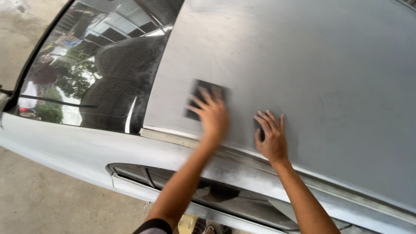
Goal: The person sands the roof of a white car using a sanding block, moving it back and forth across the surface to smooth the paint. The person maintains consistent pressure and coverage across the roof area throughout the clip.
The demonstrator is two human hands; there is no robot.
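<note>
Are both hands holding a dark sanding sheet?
No. Only the left hand presses a dark sanding sheet on the grey car roof; the right hand lies flat on the bare roof.

So the surface here is a car roof (303, 65), dull matte grey with faint scuff marks all over, sloping down to a trim strip along its near edge. A dark rectangular sanding sheet (199, 97) lies flat on it near the windshield side, and a second smaller dark piece (258, 128) sits just to its right, mostly covered.
</note>
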